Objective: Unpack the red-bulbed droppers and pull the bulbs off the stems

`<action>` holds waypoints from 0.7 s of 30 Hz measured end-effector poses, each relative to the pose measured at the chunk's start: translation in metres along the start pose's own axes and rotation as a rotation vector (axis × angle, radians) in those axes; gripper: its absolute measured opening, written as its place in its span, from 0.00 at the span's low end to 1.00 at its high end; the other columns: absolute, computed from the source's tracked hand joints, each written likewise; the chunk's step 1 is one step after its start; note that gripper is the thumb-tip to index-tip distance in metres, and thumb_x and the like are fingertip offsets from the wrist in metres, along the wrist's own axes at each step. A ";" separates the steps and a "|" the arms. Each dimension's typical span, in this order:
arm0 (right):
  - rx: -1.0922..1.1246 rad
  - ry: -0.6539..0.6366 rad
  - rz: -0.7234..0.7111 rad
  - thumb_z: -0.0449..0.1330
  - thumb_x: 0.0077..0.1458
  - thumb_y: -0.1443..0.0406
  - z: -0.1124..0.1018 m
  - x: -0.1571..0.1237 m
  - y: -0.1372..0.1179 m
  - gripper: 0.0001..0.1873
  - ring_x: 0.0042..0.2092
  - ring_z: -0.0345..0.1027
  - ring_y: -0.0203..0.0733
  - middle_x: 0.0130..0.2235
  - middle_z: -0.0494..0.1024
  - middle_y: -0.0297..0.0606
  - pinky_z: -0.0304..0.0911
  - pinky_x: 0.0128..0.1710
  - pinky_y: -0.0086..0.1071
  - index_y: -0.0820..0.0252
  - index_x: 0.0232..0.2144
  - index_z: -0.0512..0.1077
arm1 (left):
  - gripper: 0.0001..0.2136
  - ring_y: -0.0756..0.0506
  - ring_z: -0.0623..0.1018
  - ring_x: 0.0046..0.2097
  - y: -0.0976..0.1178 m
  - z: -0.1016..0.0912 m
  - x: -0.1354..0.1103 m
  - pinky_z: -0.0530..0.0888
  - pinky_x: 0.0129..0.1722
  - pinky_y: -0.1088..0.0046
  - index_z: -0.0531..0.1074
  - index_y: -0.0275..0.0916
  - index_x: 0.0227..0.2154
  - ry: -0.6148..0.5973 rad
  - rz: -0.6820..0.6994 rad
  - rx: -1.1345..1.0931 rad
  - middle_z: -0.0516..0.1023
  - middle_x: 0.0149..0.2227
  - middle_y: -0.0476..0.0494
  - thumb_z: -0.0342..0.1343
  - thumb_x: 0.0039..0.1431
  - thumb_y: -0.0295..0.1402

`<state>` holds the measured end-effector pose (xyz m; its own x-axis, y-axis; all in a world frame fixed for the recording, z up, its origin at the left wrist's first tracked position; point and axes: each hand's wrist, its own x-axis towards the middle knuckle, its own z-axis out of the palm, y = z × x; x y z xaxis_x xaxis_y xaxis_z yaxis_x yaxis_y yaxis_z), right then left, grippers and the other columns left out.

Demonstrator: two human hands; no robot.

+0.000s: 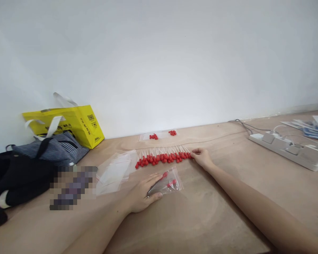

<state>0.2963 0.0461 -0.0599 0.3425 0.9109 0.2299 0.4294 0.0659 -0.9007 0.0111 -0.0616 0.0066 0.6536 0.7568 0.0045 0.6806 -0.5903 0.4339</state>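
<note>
My left hand (145,193) holds a small clear zip bag (177,184) against the table, fingers along its upper edge and thumb at its lower edge. A few red-tipped sticks (171,183) lie inside the bag. Beyond it stretches a row of many thin pale sticks with red tips (161,158), the tips toward me. At the row's right end, my right hand (201,158) is closed in a pinch on a red-tipped stick, largely hidden by the fingers. Flat clear bags (113,173) lie overlapping to the left of the row.
Near the wall lie filled clear bags with red tips (153,136). A yellow carrier bag (88,123), a striped bag (66,148) and a black bag (21,173) sit left, near a pixelated item (74,188). At right are a power strip (291,150) with chargers and printed papers (312,128).
</note>
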 end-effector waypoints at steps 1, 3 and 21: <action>0.006 -0.002 -0.009 0.58 0.39 0.65 0.000 -0.001 0.000 0.08 0.24 0.67 0.38 0.23 0.75 0.39 0.60 0.22 0.27 0.64 0.25 0.71 | 0.26 0.43 0.54 0.59 0.000 0.000 0.000 0.54 0.57 0.60 0.48 0.48 0.56 0.004 0.003 -0.001 0.52 0.59 0.49 0.45 0.56 0.43; 0.017 -0.002 -0.031 0.58 0.39 0.64 -0.001 -0.001 -0.002 0.07 0.23 0.67 0.38 0.21 0.74 0.39 0.60 0.22 0.28 0.63 0.24 0.71 | 0.26 0.43 0.55 0.59 0.000 0.000 0.000 0.54 0.57 0.60 0.48 0.48 0.56 0.009 0.008 0.000 0.53 0.59 0.49 0.45 0.56 0.43; -0.042 -0.835 -0.546 0.57 0.44 0.64 -0.006 -0.077 -0.069 0.08 0.24 0.60 0.30 0.23 0.71 0.33 0.54 0.23 0.23 0.63 0.23 0.72 | 0.27 0.43 0.56 0.58 -0.002 0.002 -0.001 0.56 0.56 0.60 0.50 0.45 0.56 0.020 -0.023 0.018 0.55 0.58 0.46 0.45 0.55 0.46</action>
<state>0.2450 -0.0311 -0.0128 -0.6010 0.7555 0.2610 0.3875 0.5610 -0.7315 0.0096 -0.0613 0.0038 0.6311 0.7756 0.0123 0.7015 -0.5775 0.4176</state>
